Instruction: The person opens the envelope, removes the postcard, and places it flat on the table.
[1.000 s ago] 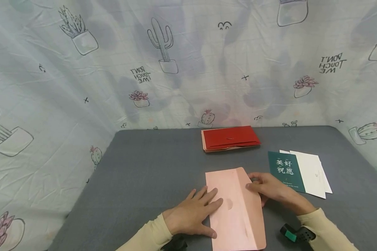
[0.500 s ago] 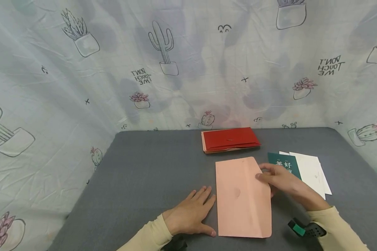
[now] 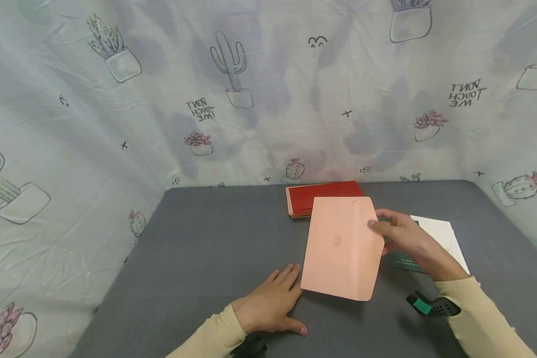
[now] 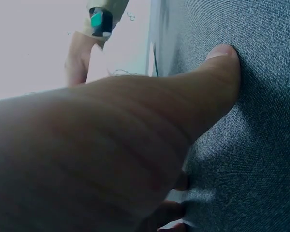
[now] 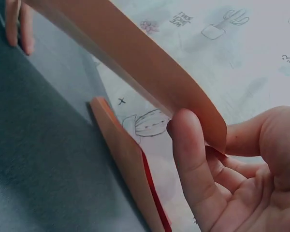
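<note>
A pink envelope [image 3: 335,248] is tilted up off the grey table in the head view. My right hand [image 3: 404,241] pinches its right edge, thumb on the near face and fingers behind. The right wrist view shows the envelope [image 5: 150,63] gripped between thumb and fingers. My left hand [image 3: 270,301] lies flat on the table with fingers spread, close to the envelope's lower left corner. In the left wrist view the thumb of the left hand [image 4: 135,130] rests on the grey cloth.
Behind the pink envelope lies a stack of red and pink envelopes [image 3: 304,196], partly covered. To the right, white cards [image 3: 443,238] and a green card [image 3: 407,262] sit partly behind the right hand. A patterned curtain [image 3: 268,89] hangs along the table's far edge.
My right hand has carried the pink envelope from under the left hand, rightward at first, then up and away toward the stack. The left hand has stayed on the table.
</note>
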`<state>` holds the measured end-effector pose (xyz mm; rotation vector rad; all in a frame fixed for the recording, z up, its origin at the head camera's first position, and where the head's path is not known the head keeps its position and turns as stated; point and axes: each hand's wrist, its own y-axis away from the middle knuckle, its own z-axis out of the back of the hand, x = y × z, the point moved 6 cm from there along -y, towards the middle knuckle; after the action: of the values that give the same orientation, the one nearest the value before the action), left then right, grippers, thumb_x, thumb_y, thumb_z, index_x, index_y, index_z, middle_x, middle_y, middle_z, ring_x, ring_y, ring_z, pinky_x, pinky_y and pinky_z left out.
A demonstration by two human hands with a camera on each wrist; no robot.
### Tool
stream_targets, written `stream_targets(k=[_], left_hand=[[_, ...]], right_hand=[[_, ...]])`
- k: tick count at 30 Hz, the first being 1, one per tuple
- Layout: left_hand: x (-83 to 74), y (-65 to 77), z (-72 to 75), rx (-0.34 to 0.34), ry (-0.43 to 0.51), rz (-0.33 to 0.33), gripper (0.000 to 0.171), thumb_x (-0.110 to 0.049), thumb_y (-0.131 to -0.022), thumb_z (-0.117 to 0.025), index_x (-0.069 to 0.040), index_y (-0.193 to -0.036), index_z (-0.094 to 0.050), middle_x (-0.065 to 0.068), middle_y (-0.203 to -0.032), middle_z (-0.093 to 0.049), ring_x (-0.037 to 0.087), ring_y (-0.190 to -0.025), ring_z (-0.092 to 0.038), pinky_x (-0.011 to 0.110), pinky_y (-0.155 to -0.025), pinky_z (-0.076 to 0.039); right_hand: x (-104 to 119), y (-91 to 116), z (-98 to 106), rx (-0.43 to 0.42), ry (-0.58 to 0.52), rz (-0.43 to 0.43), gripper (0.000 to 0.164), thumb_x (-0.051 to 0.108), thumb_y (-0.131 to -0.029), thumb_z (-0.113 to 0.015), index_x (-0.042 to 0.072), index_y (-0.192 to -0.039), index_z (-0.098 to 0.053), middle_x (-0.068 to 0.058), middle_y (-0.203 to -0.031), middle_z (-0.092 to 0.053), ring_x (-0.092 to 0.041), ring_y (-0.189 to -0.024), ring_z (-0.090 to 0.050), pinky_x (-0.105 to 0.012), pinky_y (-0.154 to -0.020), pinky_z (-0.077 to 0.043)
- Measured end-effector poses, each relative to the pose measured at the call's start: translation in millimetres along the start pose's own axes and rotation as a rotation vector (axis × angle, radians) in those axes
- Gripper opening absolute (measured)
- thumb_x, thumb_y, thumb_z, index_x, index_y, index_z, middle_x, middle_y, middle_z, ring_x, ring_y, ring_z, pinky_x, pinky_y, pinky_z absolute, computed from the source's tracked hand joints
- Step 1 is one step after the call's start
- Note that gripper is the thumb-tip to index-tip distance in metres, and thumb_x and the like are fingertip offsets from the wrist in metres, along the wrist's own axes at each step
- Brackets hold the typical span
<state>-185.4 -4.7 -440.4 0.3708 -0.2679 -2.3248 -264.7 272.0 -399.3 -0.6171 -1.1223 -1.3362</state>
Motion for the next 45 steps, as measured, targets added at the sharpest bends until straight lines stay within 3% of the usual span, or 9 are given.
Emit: stream_targets(k=[5, 8, 18, 27, 35, 45], left_hand=[[-1.3, 0.5, 1.2, -0.018, -0.050, -0.012, 0.099, -0.069, -0.080, -0.071, -0.011, -0.155, -0.041, 0.009, -0.165, -0.032, 0.029, -0.156, -0.026, 0.051, -0.120, -0.035], [-1.8, 0.8, 1.4, -0.014, -0.056, -0.011, 0.100, -0.070, -0.081, -0.070, -0.011, -0.156, -0.040, 0.009, -0.166, -0.030, 0.028, -0.156, -0.026, 0.051, -0.120, -0.035], [-0.6, 2.2, 0.1, 0.005, -0.037, -0.008, 0.100, -0.069, -0.082, -0.069, -0.012, -0.157, -0.037, 0.011, -0.168, -0.024, 0.028, -0.157, -0.025, 0.050, -0.122, -0.033], [0.1, 2.9, 0.3, 0.010, -0.028, -0.008, 0.099, -0.069, -0.083, -0.068, -0.012, -0.157, -0.037, 0.010, -0.169, -0.023, 0.027, -0.157, -0.024, 0.049, -0.122, -0.033], [0.2, 3.3, -1.4, 0.000, -0.046, -0.024, 0.098, -0.071, -0.084, -0.065, -0.011, -0.157, -0.037, 0.012, -0.169, -0.023, 0.027, -0.157, -0.024, 0.049, -0.122, -0.034], [2.8, 2.7, -1.4, 0.015, -0.036, -0.042, 0.098, -0.070, -0.085, -0.064, -0.012, -0.158, -0.035, 0.012, -0.169, -0.022, 0.027, -0.157, -0.023, 0.048, -0.122, -0.033]], right_hand=[[9.4, -8.9, 4.4, -0.060, 0.003, -0.001, 0.073, 0.041, -0.106, -0.048, -0.005, -0.157, -0.021, -0.024, -0.125, -0.065, -0.020, -0.102, -0.069, -0.040, -0.072, -0.061], [11.7, -12.7, 6.8, -0.075, -0.012, -0.003, 0.074, 0.041, -0.107, -0.047, -0.005, -0.158, -0.019, -0.024, -0.125, -0.064, -0.017, -0.097, -0.069, -0.039, -0.073, -0.060], [20.8, -33.1, 10.7, -0.091, -0.131, 0.024, 0.068, 0.039, -0.107, -0.046, -0.001, -0.157, -0.022, -0.003, -0.112, -0.064, -0.009, -0.089, -0.069, -0.035, -0.079, -0.059], [26.3, -50.6, 12.7, -0.135, -0.220, 0.053, 0.070, 0.036, -0.109, -0.040, 0.002, -0.162, -0.009, -0.004, -0.114, -0.058, -0.005, -0.087, -0.066, -0.030, -0.079, -0.060], [23.5, -63.4, 8.4, -0.133, -0.340, 0.061, 0.065, 0.028, -0.110, -0.038, 0.001, -0.162, -0.010, 0.005, -0.106, -0.062, -0.005, -0.086, -0.069, -0.026, -0.077, -0.060], [16.0, -73.5, 5.6, -0.153, -0.470, 0.045, 0.064, 0.019, -0.108, -0.037, 0.005, -0.163, -0.007, 0.002, -0.111, -0.059, -0.005, -0.086, -0.068, -0.027, -0.077, -0.061]])
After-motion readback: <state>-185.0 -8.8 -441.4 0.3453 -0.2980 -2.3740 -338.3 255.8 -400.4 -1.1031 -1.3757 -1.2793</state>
